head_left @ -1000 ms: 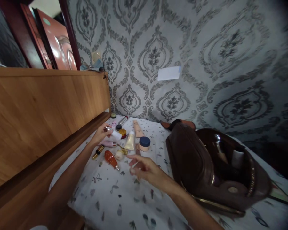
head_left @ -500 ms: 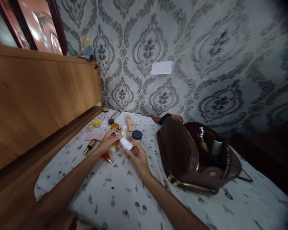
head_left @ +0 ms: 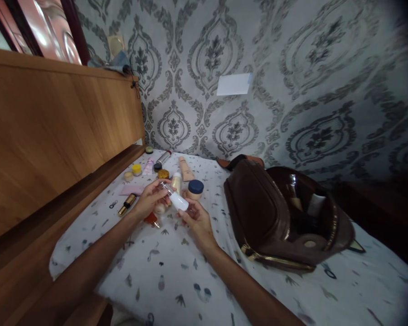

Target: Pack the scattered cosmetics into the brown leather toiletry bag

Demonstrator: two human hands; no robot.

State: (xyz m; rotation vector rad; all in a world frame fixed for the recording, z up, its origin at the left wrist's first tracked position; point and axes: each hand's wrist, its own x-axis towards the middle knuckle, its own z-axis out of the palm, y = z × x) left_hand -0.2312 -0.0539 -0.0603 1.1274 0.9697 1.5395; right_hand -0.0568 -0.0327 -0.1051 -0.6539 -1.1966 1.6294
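Observation:
Between my hands is a white cosmetic bottle with a clear, silvery cap, tilted down to the right. My left hand is closed round the cap end. The fingers of my right hand pinch the white base. Just behind the bottle stand a jar with a dark blue lid and a pale yellow bottle. Below my left hand lies an orange-red bottle, partly hidden. A black and gold bottle and a pink tube lie left of that hand.
An open brown leather bag holding a few bottles stands at the right. Farther back are a beige tube, a yellow-lidded jar and other small cosmetics on the patterned sheet. A wooden panel borders the left; a papered wall rises behind.
The camera view has shifted slightly, and the bag appears a little farther right. Both hands keep their hold on the white bottle, with hardly any change in its tilt.

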